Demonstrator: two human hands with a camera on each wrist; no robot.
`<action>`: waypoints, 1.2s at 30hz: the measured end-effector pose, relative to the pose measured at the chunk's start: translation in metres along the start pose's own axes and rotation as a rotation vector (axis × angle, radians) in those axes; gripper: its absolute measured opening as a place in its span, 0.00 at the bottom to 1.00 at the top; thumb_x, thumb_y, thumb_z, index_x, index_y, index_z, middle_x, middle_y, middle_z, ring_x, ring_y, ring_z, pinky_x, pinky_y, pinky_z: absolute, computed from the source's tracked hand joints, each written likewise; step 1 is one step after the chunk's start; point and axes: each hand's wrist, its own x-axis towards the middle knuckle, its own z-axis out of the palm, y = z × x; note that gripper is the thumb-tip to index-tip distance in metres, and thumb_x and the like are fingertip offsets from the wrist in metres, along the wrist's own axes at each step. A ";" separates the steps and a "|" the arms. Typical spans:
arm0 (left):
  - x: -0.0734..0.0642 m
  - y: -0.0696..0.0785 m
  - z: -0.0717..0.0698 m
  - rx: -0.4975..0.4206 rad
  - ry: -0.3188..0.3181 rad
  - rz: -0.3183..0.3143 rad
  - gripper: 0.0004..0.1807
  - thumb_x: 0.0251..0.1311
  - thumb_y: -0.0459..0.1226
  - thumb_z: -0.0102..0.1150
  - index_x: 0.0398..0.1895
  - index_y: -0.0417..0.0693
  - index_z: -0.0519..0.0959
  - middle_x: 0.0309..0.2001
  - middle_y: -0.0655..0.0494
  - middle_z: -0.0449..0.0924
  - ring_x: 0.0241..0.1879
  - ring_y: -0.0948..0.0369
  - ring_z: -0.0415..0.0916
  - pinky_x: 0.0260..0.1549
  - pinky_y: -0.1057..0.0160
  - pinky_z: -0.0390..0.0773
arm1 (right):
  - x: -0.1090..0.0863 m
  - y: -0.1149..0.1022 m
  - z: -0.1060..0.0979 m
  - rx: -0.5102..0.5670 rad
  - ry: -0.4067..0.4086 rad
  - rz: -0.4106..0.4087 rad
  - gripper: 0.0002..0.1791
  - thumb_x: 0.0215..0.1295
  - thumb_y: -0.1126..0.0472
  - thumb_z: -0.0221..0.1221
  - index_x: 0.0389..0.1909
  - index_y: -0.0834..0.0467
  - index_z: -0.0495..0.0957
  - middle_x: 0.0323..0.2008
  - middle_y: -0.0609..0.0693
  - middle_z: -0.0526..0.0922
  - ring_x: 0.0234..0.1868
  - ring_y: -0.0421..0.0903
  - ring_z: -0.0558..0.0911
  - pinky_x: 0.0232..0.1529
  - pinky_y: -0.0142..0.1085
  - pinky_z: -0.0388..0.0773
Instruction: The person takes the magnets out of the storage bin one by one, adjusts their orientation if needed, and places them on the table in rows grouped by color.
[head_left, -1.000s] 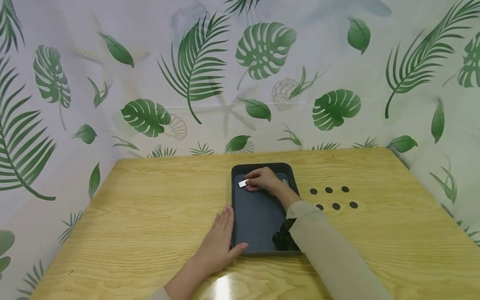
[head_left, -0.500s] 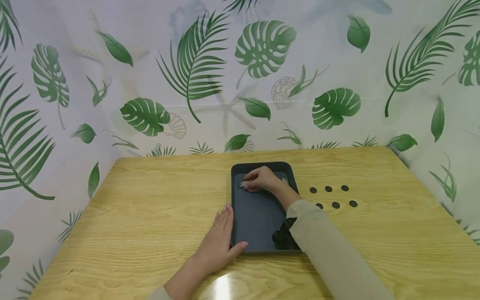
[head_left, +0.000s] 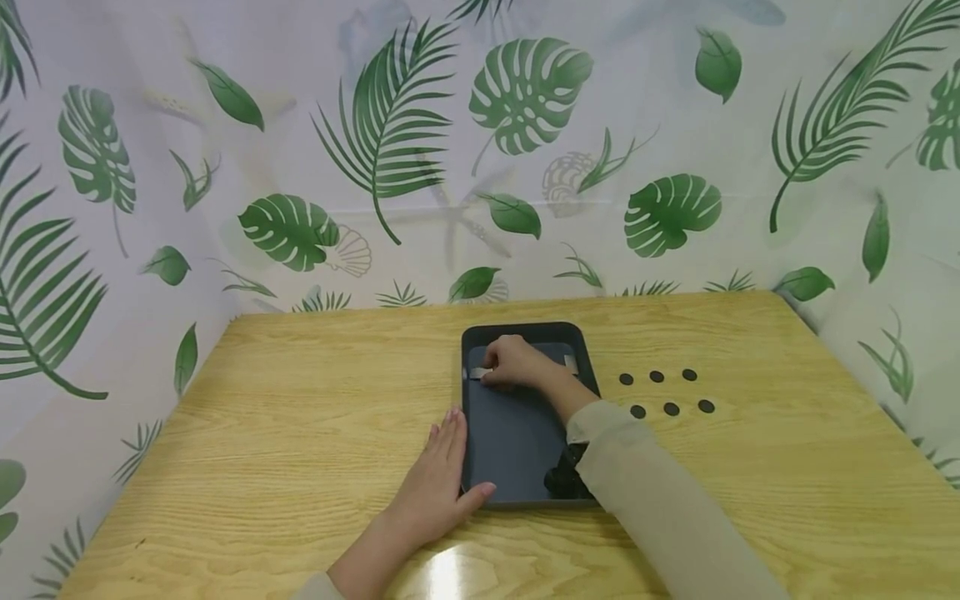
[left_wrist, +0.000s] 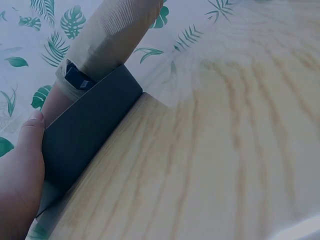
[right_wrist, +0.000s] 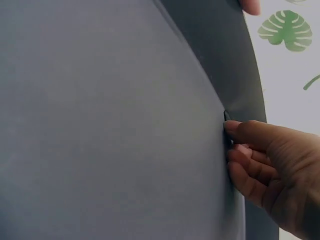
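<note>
A dark grey rectangular tray (head_left: 510,433) lies on the wooden table. Along its left side rests my left hand (head_left: 435,477), fingers straight against the outer wall and thumb at the near edge. My right hand (head_left: 516,363) reaches inside to the far left part, where thumb and fingers pinch a small flat silvery rectangular piece (head_left: 477,373). A similar silvery piece (head_left: 572,364) sits at the tray's far right, partly behind the wrist. In the right wrist view, the right hand's fingertips (right_wrist: 232,126) meet a thin dark edge near the tray wall; most of the piece is hidden there.
Several small black discs (head_left: 657,377) lie in two rows on the table (head_left: 322,400) to the right of the tray. Black round shapes (head_left: 558,481) show at the tray's near right, beside the right sleeve. Leaf-printed cloth (head_left: 420,167) stands behind the table and along its sides.
The silvery piece has turned and come down flatter at the tray's far left, while my right hand shifted slightly left and its fingers tilted downward. The left hand has stayed in place.
</note>
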 end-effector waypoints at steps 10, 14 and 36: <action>0.000 0.002 -0.001 0.109 0.012 -0.015 0.49 0.65 0.60 0.44 0.73 0.33 0.43 0.75 0.39 0.37 0.74 0.52 0.33 0.71 0.51 0.43 | -0.003 -0.008 -0.005 -0.101 -0.107 -0.002 0.08 0.57 0.61 0.65 0.33 0.63 0.81 0.26 0.52 0.82 0.16 0.41 0.80 0.20 0.32 0.78; 0.000 0.004 -0.002 0.148 0.021 -0.021 0.49 0.64 0.61 0.44 0.73 0.33 0.45 0.75 0.41 0.39 0.74 0.52 0.34 0.71 0.50 0.44 | -0.004 -0.011 -0.007 -0.104 -0.138 0.004 0.06 0.58 0.63 0.64 0.32 0.63 0.81 0.26 0.53 0.82 0.16 0.42 0.81 0.19 0.32 0.79; 0.001 0.006 -0.002 0.182 0.036 -0.015 0.49 0.64 0.61 0.44 0.72 0.31 0.46 0.74 0.38 0.41 0.74 0.51 0.35 0.71 0.51 0.43 | -0.023 -0.025 -0.016 -0.182 -0.349 -0.070 0.04 0.58 0.67 0.62 0.26 0.62 0.78 0.19 0.51 0.81 0.15 0.41 0.81 0.19 0.32 0.79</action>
